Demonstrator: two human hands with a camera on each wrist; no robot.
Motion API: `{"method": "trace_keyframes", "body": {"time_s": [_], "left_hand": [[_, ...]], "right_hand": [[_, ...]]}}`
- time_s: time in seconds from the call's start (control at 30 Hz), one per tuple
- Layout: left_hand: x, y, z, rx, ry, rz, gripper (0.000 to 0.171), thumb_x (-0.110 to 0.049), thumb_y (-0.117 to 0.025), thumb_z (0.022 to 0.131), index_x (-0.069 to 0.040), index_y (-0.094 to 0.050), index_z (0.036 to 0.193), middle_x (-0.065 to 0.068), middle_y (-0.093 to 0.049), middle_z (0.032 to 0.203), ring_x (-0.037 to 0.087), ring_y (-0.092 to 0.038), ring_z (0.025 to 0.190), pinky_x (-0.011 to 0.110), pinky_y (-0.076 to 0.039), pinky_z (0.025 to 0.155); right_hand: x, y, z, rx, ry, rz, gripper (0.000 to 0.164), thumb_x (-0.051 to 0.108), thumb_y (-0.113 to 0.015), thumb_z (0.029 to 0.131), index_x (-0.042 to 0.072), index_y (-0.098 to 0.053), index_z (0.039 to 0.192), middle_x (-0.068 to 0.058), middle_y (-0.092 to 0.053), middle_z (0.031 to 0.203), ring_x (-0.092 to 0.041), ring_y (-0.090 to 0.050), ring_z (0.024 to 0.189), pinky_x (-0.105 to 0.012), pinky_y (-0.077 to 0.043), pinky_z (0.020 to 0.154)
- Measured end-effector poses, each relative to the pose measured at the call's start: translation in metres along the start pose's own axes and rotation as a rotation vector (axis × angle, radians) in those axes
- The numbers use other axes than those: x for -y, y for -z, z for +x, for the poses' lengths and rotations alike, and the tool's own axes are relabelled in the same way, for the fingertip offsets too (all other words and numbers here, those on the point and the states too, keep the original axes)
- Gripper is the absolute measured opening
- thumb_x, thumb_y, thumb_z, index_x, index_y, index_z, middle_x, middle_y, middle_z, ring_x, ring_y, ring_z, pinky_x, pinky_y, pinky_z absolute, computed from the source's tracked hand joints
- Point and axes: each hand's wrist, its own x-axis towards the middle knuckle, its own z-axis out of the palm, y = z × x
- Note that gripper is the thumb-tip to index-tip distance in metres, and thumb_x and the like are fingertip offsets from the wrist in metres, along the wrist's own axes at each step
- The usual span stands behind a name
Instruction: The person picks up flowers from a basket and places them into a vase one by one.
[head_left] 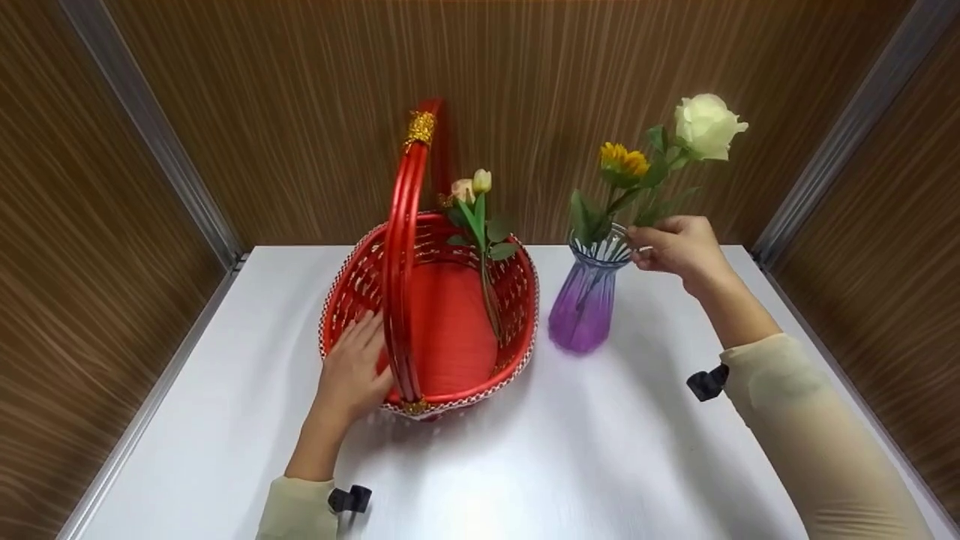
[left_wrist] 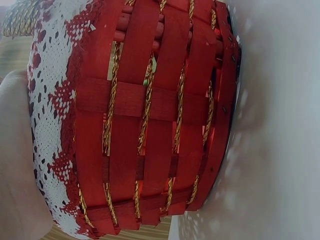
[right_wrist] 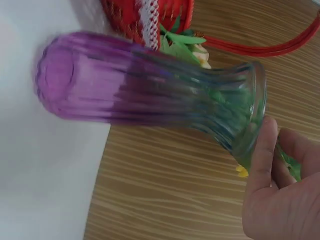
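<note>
A red woven basket (head_left: 454,330) with a tall red handle (head_left: 401,277) stands on the white table. My left hand (head_left: 356,364) rests over its near-left rim, the fingers reaching inside beside the handle. Out past the basket's right side is a ribbed glass vase (head_left: 581,311), purple below and bluish above. My right hand (head_left: 682,251) is at the vase's mouth, pinching the green stem of a white rose (head_left: 709,127); the thumb lies by the rim in the right wrist view. A yellow sunflower (head_left: 624,163) rises from the vase. Fingers partly hide the gripped stem.
Inside the basket, a white tulip (head_left: 482,181) and a pale peach flower (head_left: 463,190) lean on the back right rim. Lace trim (left_wrist: 52,120) edges the basket. Wood-grain panels (head_left: 525,75) enclose the white table (head_left: 487,472) at the back and sides.
</note>
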Motion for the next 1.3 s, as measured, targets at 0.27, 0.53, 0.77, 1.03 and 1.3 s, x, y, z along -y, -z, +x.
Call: {"method": "trace_keyframes", "body": {"time_s": [0.27,0.53,0.77,1.03,1.3], "left_hand": [[0.001,0.001,-0.001,0.025,0.022,-0.007,0.062,-0.026,-0.053,0.088,-0.008,-0.049,0.147,0.013,-0.044,0.155,0.033,-0.034,0.147,0.047,-0.025,0.122],[0.000,0.002,-0.002,0.039,0.032,-0.005,0.062,-0.027,-0.054,0.089,-0.008,-0.048,0.148,0.013,-0.042,0.156,0.032,-0.032,0.148,0.048,-0.025,0.122],[0.001,0.003,-0.001,0.026,0.024,-0.009,0.062,-0.027,-0.053,0.089,-0.007,-0.049,0.147,0.014,-0.044,0.154,0.033,-0.035,0.146,0.049,-0.027,0.121],[0.002,0.003,-0.001,-0.007,-0.003,0.003,0.065,-0.028,-0.053,0.087,-0.005,-0.049,0.147,0.016,-0.047,0.152,0.036,-0.038,0.144,0.051,-0.029,0.119],[0.000,0.001,0.000,0.011,-0.001,0.007,0.064,-0.029,-0.053,0.089,-0.005,-0.047,0.148,0.015,-0.045,0.154,0.036,-0.036,0.145,0.051,-0.028,0.120]], "right_hand": [[-0.002,0.001,0.000,0.065,0.015,-0.165,0.040,0.029,-0.070,0.093,-0.008,-0.069,0.107,-0.003,-0.071,0.075,-0.009,-0.066,0.061,-0.025,-0.061,0.064],[-0.005,0.001,-0.007,0.158,0.040,-0.076,0.038,0.016,-0.069,0.093,-0.014,-0.066,0.117,-0.002,-0.074,0.078,-0.009,-0.069,0.064,-0.025,-0.061,0.065],[-0.012,-0.007,-0.018,0.211,0.057,0.036,0.035,0.014,-0.066,0.095,-0.012,-0.064,0.120,-0.006,-0.076,0.086,-0.014,-0.073,0.072,-0.028,-0.062,0.069],[-0.022,-0.035,-0.024,0.274,0.079,0.147,0.046,0.015,-0.066,0.096,-0.017,-0.054,0.127,-0.009,-0.076,0.096,-0.024,-0.075,0.090,-0.034,-0.061,0.080],[-0.027,-0.071,-0.029,0.314,0.102,0.173,0.041,0.013,-0.064,0.097,-0.014,-0.057,0.127,-0.010,-0.075,0.100,-0.024,-0.074,0.094,-0.040,-0.059,0.086]]}}
